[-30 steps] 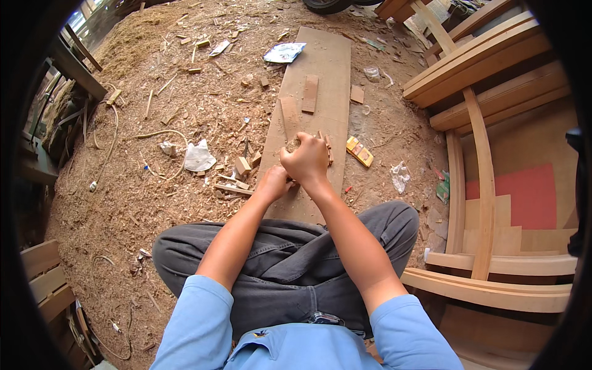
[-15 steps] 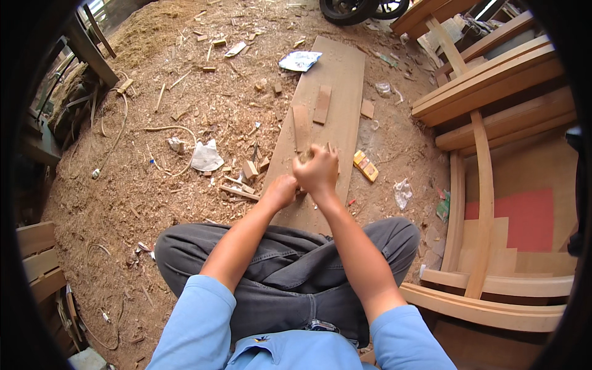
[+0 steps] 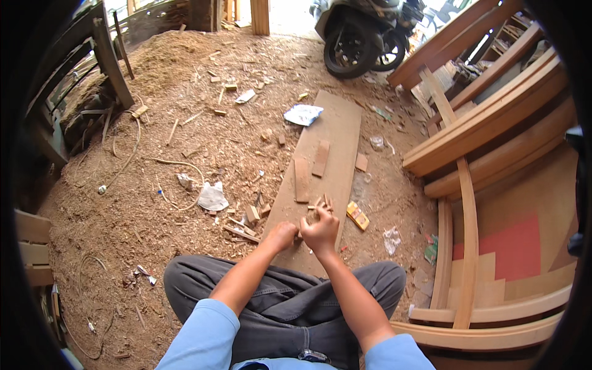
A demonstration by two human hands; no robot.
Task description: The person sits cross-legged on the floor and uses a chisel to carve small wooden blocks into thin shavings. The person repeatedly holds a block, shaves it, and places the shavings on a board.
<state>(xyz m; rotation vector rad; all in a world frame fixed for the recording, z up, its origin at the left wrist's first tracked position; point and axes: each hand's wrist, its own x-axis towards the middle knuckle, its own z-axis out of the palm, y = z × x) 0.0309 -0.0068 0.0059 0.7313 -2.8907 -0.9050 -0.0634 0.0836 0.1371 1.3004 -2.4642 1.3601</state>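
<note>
My left hand [image 3: 283, 235] is closed low over the left part of a long brown wooden board [image 3: 338, 145] lying in front of my crossed legs. Close beside it, my right hand [image 3: 320, 233] is curled into a fist over the same board. Whatever the fingers of either hand hold is hidden or too small to name. Just past the right fist sits a cluster of small wood pieces [image 3: 319, 202]. Two flat wood strips, a nearer one [image 3: 301, 180] and a farther one [image 3: 320, 158], lie on the board beyond my hands.
A crumpled white-blue packet [image 3: 303, 115] rests on the board's left edge. Right of the board lies a yellow box [image 3: 357, 216]. Wood offcuts [image 3: 251, 214] and a white cloth-like scrap [image 3: 213, 197] lie leftward among shavings. Wooden frames [image 3: 468, 246] stand at right, a motorcycle [image 3: 357, 43] ahead.
The view has tipped upward, showing more of the motorcycle. My right fist has drawn back slightly from the nearer strip, leaving the small wood pieces in plainer sight. Both hands stay closed.
</note>
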